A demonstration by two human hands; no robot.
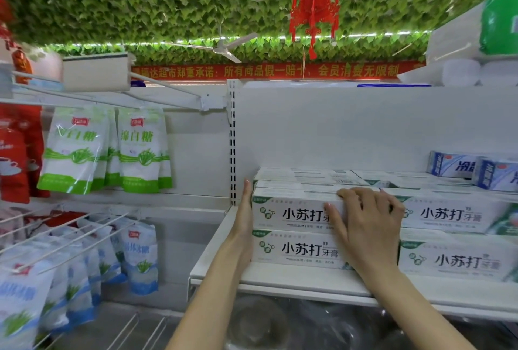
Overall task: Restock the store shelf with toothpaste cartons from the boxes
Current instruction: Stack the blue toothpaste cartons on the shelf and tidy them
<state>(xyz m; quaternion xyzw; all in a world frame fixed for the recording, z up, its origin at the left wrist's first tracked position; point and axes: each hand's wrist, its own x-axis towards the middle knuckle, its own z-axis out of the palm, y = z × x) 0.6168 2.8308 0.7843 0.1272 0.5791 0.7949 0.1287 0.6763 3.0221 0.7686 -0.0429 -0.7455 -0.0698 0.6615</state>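
- Target: upper toothpaste carton (291, 213), front row, far left end of the white shelf (308, 282). It lies flat on the lower toothpaste carton (297, 250), long printed face outward, with more rows of the same behind it.
- Left hand (246, 212): fingers straight and together, palm flat against the left ends of both front cartons. It holds nothing and acts as a side stop.
- Right hand (370, 218): palm on the front face near the carton's right end, fingers (350, 194) draped over the top front edge, thumb splayed on the print. This reads as a press, not a pinch.
- Neighbouring stack (454, 215): same product, two high, just beside on the right and touching or nearly so. Blue-and-white cartons (454, 166) sit on top further back.
- Supply boxes are not in view.
- Judged handling: thin glossy paperboard around a tube, so light, fairly stiff along its length, and easily dented at corners and end flaps.
- The smooth faces probably slide readily on each other, so a push on one carton may shift the one below it.
- Judged best hold: span the long faces near mid-length, or press flat on the two ends. Avoid squeezing the broad face.
- Step in hand, as I judge it: squaring the left stack flush with the shelf front and the neighbouring stack.
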